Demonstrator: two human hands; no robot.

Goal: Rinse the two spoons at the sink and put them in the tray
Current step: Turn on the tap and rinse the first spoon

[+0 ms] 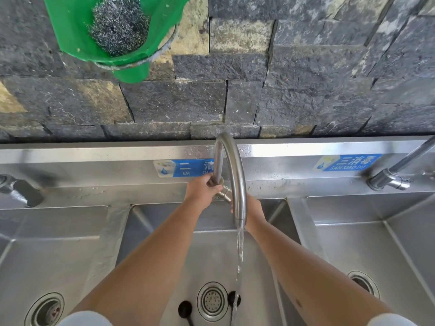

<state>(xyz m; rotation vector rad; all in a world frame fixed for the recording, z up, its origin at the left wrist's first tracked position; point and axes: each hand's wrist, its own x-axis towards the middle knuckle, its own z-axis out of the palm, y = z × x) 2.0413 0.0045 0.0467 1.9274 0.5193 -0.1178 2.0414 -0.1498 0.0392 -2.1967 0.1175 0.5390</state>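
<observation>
Two black spoons lie on the floor of the middle sink basin [164, 243], one [185, 309] left of the drain and one [233, 299] right of it, where the water lands. A curved steel faucet [237, 184] runs a thin stream into this basin. My left hand [202, 189] is closed around the faucet's upright pipe at its base. My right hand [255, 209] reaches in behind the spout near the small tap lever [225, 194]; the spout hides its fingers. No tray is in view.
A basin with a drain lies on each side, left [54, 250] and right [367, 245]. A second faucet [397, 170] stands at the far right. A green net bag with steel wool [117, 27] hangs on the stone wall above.
</observation>
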